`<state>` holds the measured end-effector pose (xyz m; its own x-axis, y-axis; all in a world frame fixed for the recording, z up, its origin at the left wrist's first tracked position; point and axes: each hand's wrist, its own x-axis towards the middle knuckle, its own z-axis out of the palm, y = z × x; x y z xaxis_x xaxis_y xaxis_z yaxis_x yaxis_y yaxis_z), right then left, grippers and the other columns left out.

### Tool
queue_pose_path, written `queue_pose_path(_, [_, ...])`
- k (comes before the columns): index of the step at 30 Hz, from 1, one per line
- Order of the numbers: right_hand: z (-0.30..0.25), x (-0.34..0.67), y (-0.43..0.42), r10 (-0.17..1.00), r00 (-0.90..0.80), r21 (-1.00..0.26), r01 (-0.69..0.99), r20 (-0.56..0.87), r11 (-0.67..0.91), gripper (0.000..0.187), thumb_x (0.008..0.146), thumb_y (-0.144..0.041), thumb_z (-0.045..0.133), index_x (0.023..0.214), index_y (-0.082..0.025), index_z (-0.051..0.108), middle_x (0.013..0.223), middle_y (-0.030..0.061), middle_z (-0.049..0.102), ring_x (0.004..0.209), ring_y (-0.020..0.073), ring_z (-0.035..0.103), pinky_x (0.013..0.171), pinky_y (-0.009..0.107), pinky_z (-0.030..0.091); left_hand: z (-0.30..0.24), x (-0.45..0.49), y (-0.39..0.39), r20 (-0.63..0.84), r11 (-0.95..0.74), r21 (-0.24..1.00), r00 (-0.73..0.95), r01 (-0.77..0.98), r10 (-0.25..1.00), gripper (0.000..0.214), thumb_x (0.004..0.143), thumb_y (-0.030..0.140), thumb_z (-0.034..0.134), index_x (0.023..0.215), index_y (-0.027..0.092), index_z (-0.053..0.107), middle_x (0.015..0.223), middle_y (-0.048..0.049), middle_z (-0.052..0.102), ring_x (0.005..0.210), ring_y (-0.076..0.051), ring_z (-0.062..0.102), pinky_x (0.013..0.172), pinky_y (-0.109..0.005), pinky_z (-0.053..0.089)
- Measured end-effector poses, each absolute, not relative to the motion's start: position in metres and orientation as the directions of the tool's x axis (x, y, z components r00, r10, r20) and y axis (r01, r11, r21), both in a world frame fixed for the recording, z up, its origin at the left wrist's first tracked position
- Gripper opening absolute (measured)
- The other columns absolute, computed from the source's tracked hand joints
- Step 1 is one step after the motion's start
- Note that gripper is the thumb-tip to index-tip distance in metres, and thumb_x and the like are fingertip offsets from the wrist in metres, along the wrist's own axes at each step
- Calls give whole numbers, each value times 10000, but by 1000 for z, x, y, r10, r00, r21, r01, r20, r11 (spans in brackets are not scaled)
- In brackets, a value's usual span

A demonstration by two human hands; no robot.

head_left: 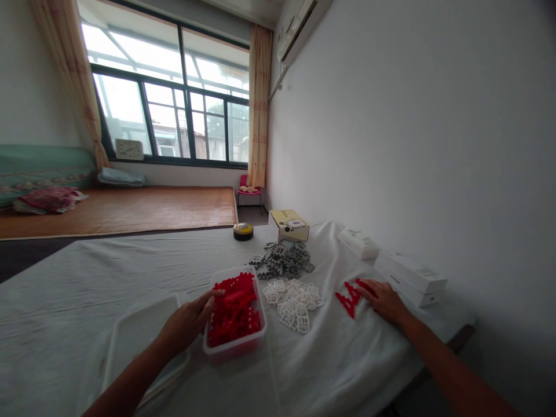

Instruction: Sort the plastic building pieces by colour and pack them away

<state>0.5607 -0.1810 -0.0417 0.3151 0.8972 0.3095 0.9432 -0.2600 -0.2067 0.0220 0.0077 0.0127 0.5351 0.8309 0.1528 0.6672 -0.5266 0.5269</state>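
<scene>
A clear plastic tub (266, 324) full of red plastic pieces (237, 307) with notched edges stands on the cloth-covered table. My left hand (195, 317) is closed over its left rim, the fingertips reaching in above the pieces. To the right, several loose red building pieces (350, 300) lie on the white cloth. The fingers of my right hand (383, 300) are closed on the rightmost red piece (364, 286), which they partly hide. Between the tub and my right hand lies a pile of white lattice pieces (294, 302); behind it is a heap of grey ones (283, 259).
A clear lid (113, 341) lies left of the tub, partly under my left forearm. Farther back are a yellow-and-white box (288, 226) and a round yellow-and-black tin (243, 231). White boxes (410, 275) stand along the wall at right, near the table's edge.
</scene>
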Motion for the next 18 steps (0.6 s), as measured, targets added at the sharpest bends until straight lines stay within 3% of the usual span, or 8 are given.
queue_pose_path(4, [-47,565,-192,907,331,-201,937,259,-285,654,736,-611,544,1316,-308,521,1366,69,523,1210,312,496,966,463,414,14,23,6,139,-514,535,530,671,836,463,920,450,249,1204,303,584,1048,8,712,949,-186,664,817,-238,458])
queue_pose_path(9, [-48,567,-196,863,289,-173,956,413,-237,433,814,-492,477,1157,-285,640,1210,49,635,1095,258,567,978,425,404,16,24,5,111,-490,541,520,683,847,454,918,444,249,1202,309,576,1028,3,715,907,-177,669,814,-244,453])
queue_pose_path(13, [-49,569,-189,830,307,-132,951,466,-278,428,769,-474,517,1118,-263,648,1095,64,666,1020,262,585,939,433,402,15,24,5,133,-505,542,525,672,841,452,915,446,258,1196,312,585,1026,-3,713,922,-189,663,827,-256,448])
queue_pose_path(18, [-55,566,-182,772,312,-96,945,553,-313,435,724,-449,557,1081,-210,629,1051,91,630,1004,271,562,946,436,372,15,24,4,131,-497,547,518,673,845,469,918,448,251,1216,299,581,821,8,724,843,-189,678,800,-257,458])
